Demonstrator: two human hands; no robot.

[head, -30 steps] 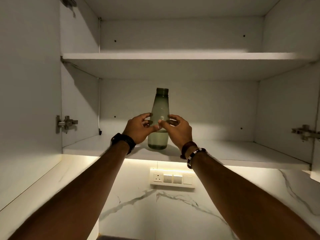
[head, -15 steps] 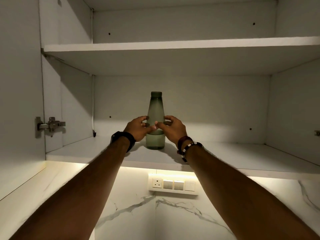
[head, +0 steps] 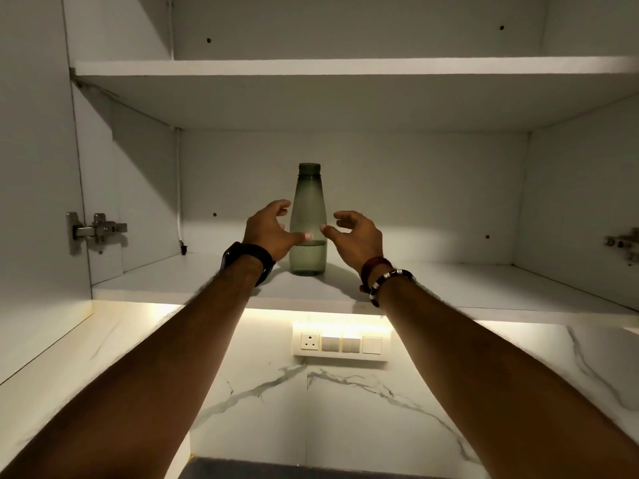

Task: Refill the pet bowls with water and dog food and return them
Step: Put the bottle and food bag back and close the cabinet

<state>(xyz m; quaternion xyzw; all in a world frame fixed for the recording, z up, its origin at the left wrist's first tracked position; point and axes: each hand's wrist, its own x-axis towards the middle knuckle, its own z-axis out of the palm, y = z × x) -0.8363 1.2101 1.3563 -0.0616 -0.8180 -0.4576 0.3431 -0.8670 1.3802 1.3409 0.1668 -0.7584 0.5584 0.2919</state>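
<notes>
While both arms reach up into an open white wall cabinet, a green translucent bottle [head: 307,223] stands upright on the lower shelf [head: 449,288], roughly midway along it and set back from the front edge. A band of water fills the bottle's bottom part, and a dark cap tops its neck. To the bottle's left, the left hand [head: 268,229] is spread with fingers curled, its thumb tip lying across the front of the bottle at about the water line; whether it actually touches cannot be told. To the bottle's right, the right hand [head: 356,235] is also spread wide and sits apart from the glass, gripping nothing. A black watch [head: 247,262] circles the left wrist, beaded bracelets [head: 385,276] the right. Below the bottle's shelf, a lit marble wall carries a switch panel [head: 340,342]. A metal hinge [head: 95,229] sits far left of the bottle.
</notes>
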